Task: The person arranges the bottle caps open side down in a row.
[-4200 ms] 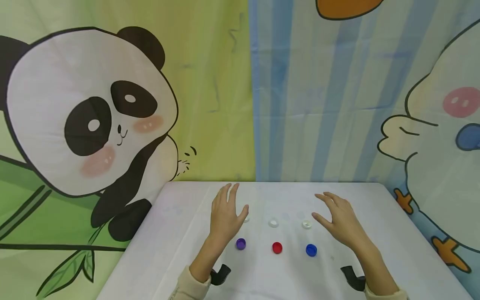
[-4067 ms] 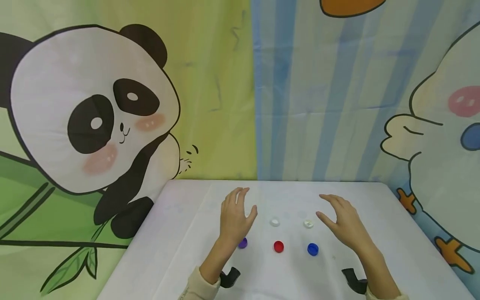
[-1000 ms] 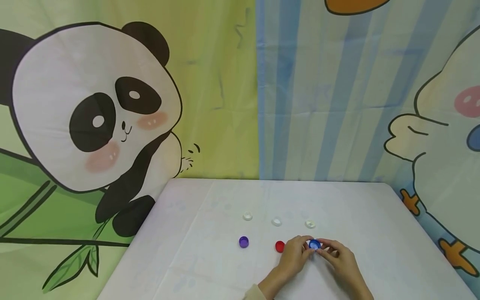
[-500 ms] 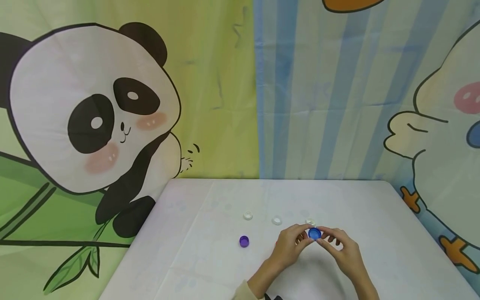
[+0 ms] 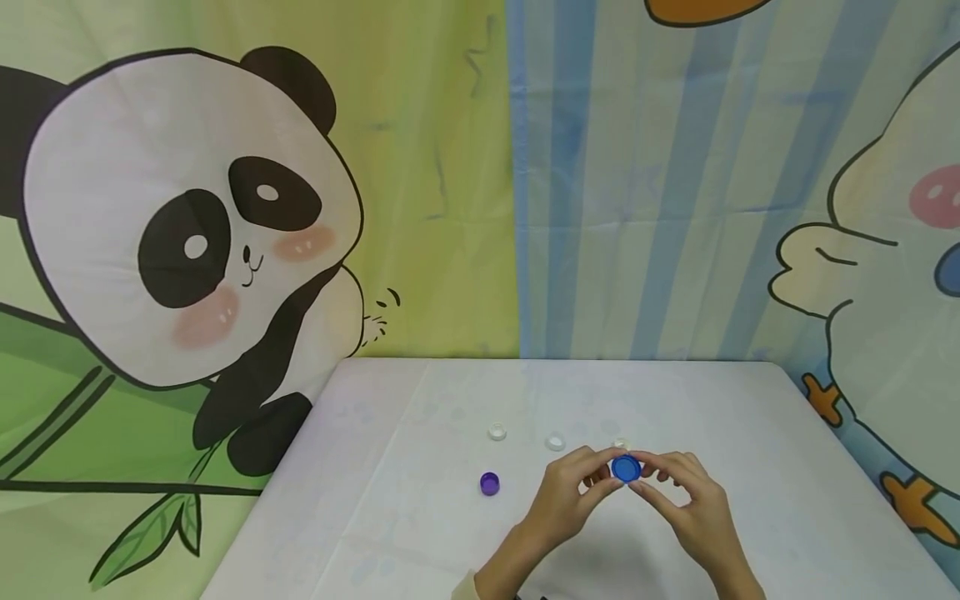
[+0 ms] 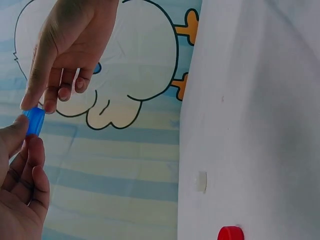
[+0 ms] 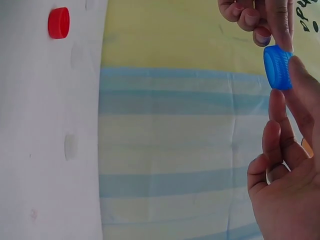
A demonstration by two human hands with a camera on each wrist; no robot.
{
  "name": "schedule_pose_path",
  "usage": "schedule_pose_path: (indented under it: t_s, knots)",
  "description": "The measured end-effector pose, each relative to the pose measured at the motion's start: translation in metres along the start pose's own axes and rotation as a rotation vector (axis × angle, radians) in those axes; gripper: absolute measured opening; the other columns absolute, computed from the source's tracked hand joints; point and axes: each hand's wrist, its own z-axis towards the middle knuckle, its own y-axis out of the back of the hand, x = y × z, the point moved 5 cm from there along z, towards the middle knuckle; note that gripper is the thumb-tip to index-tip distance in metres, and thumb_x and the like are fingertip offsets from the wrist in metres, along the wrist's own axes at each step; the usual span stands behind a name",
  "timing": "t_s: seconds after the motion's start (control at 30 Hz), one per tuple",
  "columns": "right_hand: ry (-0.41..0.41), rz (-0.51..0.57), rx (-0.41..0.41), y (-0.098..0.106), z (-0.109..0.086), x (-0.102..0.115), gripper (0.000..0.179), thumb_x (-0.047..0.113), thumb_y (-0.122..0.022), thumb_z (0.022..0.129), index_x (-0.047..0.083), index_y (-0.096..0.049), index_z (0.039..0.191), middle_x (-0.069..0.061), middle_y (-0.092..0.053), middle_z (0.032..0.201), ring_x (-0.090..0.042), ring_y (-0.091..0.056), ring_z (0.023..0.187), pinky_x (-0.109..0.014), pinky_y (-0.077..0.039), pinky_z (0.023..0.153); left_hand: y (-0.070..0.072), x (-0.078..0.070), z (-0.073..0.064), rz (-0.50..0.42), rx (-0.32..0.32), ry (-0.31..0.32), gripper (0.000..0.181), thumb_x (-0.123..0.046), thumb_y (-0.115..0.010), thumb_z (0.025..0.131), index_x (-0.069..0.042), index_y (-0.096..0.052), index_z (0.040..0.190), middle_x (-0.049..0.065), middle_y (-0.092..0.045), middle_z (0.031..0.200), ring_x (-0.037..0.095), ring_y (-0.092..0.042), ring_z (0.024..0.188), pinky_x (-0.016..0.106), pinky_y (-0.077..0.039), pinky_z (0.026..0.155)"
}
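Note:
Both hands hold one blue bottle cap (image 5: 626, 468) above the table, its round face turned toward the head camera. My left hand (image 5: 562, 496) pinches its left edge between thumb and fingers. The right hand (image 5: 697, 508) does the same at the right edge. In the right wrist view the ribbed side of the blue bottle cap (image 7: 278, 67) shows between the fingertips. A red bottle cap (image 7: 59, 23) lies on the table; in the head view the left hand hides it. To the left sits a purple bottle cap (image 5: 490, 483).
Behind the hands, a row of small pale rings lies on the white table (image 5: 405, 517): a left ring (image 5: 497, 432), a middle ring (image 5: 555, 442) and a right ring (image 5: 620, 444), partly covered by fingers. Printed curtains (image 5: 435, 208) hang beyond the table's back edge.
About four seconds ago the hands were apart with the blue bottle cap on the table. Both have since gripped it. Over the last second it has been raised and tilted toward the head camera.

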Motion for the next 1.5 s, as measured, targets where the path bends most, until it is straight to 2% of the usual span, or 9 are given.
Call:
schedule_pose_path:
  t_s: [0.17, 0.4, 0.6, 0.7, 0.9, 1.03, 1.2, 1.43, 1.5]
  knots:
    - [0.048, 0.041, -0.015, -0.004, -0.002, 0.005, 0.041, 0.006, -0.077, 0.067, 0.017, -0.067, 0.105, 0.010, -0.056, 0.082, -0.005, -0.039, 0.079, -0.016, -0.035, 0.062, 0.006, -0.002, -0.004, -0.031, -0.023, 0.014, 0.032, -0.020, -0.058, 0.087, -0.017, -0.058, 0.119, -0.005, -0.055, 0.074, 0.000, -0.049, 0.067, 0.007, -0.041, 0.060]
    - [0.036, 0.043, -0.011, -0.010, -0.004, 0.005, 0.042, 0.007, -0.076, 0.068, 0.019, -0.066, 0.107, 0.010, -0.051, 0.078, -0.005, -0.037, 0.078, -0.017, -0.034, 0.061, 0.012, -0.005, -0.007, -0.062, -0.031, 0.057, 0.032, -0.015, -0.061, 0.084, -0.011, -0.060, 0.116, -0.002, -0.056, 0.073, 0.002, -0.050, 0.065, 0.009, -0.042, 0.055]
    - [0.048, 0.060, -0.010, -0.011, -0.003, 0.009, 0.043, 0.006, -0.077, 0.068, 0.018, -0.066, 0.108, 0.008, -0.052, 0.078, -0.004, -0.037, 0.080, -0.018, -0.034, 0.063, 0.025, -0.017, -0.002, -0.160, -0.024, 0.140, 0.033, -0.010, -0.063, 0.083, -0.004, -0.060, 0.115, 0.006, -0.058, 0.073, 0.007, -0.052, 0.064, 0.014, -0.046, 0.056]
    - [0.055, 0.069, -0.016, -0.011, -0.002, 0.010, 0.043, 0.005, -0.077, 0.067, 0.015, -0.066, 0.107, 0.008, -0.053, 0.078, -0.004, -0.037, 0.081, -0.018, -0.033, 0.064, 0.027, -0.012, -0.003, -0.233, -0.024, 0.250, 0.030, -0.016, -0.060, 0.086, -0.007, -0.060, 0.115, 0.006, -0.059, 0.073, 0.003, -0.052, 0.061, 0.017, -0.048, 0.054]
    - [0.126, 0.104, -0.049, -0.013, -0.002, 0.011, 0.046, 0.002, -0.079, 0.062, 0.012, -0.066, 0.105, 0.009, -0.051, 0.077, -0.004, -0.037, 0.080, -0.018, -0.031, 0.065, 0.014, 0.023, -0.014, -0.424, -0.004, 0.609, 0.025, -0.032, -0.063, 0.082, -0.019, -0.067, 0.103, -0.001, -0.057, 0.066, 0.003, -0.048, 0.052, 0.018, -0.041, 0.046]
    - [0.155, 0.124, -0.055, -0.014, -0.002, 0.012, 0.048, 0.000, -0.079, 0.061, 0.013, -0.066, 0.105, 0.007, -0.052, 0.076, -0.004, -0.037, 0.079, -0.018, -0.031, 0.066, 0.009, 0.031, -0.019, -0.499, 0.036, 0.716, 0.023, -0.037, -0.066, 0.079, -0.019, -0.070, 0.094, -0.004, -0.055, 0.065, 0.004, -0.046, 0.053, 0.018, -0.039, 0.048]
    - [0.142, 0.118, -0.045, -0.015, -0.002, 0.012, 0.046, 0.001, -0.079, 0.062, 0.015, -0.067, 0.103, 0.007, -0.052, 0.075, -0.004, -0.037, 0.078, -0.018, -0.031, 0.067, 0.011, 0.028, -0.017, -0.527, 0.058, 0.731, 0.025, -0.034, -0.066, 0.080, -0.012, -0.071, 0.092, -0.005, -0.054, 0.066, 0.004, -0.045, 0.054, 0.017, -0.036, 0.049]
    - [0.191, 0.123, -0.072, -0.003, 0.006, 0.049, 0.045, -0.009, -0.078, 0.056, 0.006, -0.068, 0.097, 0.010, -0.051, 0.073, -0.004, -0.037, 0.076, -0.017, -0.031, 0.064, 0.009, 0.032, -0.018, -0.525, 0.059, 0.726, 0.025, -0.029, -0.067, 0.080, -0.007, -0.071, 0.092, -0.006, -0.055, 0.064, 0.004, -0.045, 0.053, 0.017, -0.036, 0.048]
    - [0.207, 0.118, -0.075, -0.004, 0.006, 0.050, 0.046, -0.009, -0.078, 0.055, 0.006, -0.068, 0.097, 0.010, -0.051, 0.074, -0.004, -0.037, 0.076, -0.018, -0.031, 0.064, 0.010, 0.032, -0.018, -0.526, 0.058, 0.725, 0.025, -0.029, -0.067, 0.080, -0.008, -0.071, 0.091, -0.006, -0.055, 0.064, 0.004, -0.045, 0.053, 0.017, -0.036, 0.048]
